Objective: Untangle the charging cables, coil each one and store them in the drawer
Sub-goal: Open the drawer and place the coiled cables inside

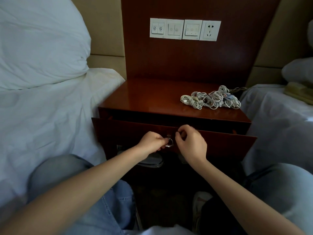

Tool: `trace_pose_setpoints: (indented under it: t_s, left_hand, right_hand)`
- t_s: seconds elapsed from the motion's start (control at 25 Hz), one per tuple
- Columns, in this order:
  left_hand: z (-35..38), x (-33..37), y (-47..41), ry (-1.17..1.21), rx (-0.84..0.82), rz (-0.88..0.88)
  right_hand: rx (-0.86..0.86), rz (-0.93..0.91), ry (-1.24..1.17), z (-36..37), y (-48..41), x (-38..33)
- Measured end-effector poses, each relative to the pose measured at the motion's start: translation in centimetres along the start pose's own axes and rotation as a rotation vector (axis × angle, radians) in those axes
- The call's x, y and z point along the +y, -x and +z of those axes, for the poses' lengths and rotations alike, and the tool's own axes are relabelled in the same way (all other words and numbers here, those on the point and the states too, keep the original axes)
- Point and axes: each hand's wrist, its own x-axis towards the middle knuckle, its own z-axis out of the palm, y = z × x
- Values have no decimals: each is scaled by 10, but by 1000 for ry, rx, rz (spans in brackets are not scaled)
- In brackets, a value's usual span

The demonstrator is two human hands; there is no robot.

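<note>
A tangled heap of white charging cables [212, 99] lies on the right side of the dark wooden nightstand top [152, 97]. The drawer [220, 139] below is pulled partly out, and its inside is dark. My left hand [151, 143] pinches the metal ring handle [169, 142] at the middle of the drawer front. My right hand [191, 143] hovers just right of the handle with its fingers curled; it holds nothing that I can see.
White bedding and a pillow [42, 48] fill the left side, and another bed [279, 119] sits on the right. A switch and socket panel [184, 29] is on the wooden back board. Shoes [152, 161] lie under the nightstand. My knees in jeans frame the bottom.
</note>
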Motion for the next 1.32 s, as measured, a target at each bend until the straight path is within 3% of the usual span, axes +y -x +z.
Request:
trace_pose_setpoints:
  t_s: [0.12, 0.24, 0.32, 0.4, 0.56, 0.72, 0.84, 1.0, 1.2, 1.32]
  left_hand:
    - [-11, 12, 14, -415, 198, 162]
    - [-20, 21, 22, -616, 483, 507]
    - [-23, 22, 17, -742, 448, 606]
    - [-24, 21, 14, -822, 345, 566]
    - [-20, 24, 17, -812, 295, 534]
    - [-25, 30, 16, -733, 92, 423]
    - [-22, 34, 12, -674, -16, 350]
    - [-20, 59, -5, -600, 19, 388]
    - [-7, 102, -70, -487, 232, 434]
    - [4, 110, -109, -424, 178, 336]
  right_hand:
    - [262, -302, 227, 3, -2, 6]
    - [205, -336, 316, 2, -5, 6]
    - [139, -334, 303, -2, -3, 6]
    - [102, -344, 288, -5, -3, 5]
    - [12, -333, 264, -17, -4, -6]
    - [-211, -199, 207, -30, -5, -13]
    - [-275, -126, 195, -41, -7, -11]
    - [-222, -47, 169, -51, -27, -2]
    - [-154, -24, 108, -51, -76, 14]
    - [-135, -47, 75, -44, -98, 29]
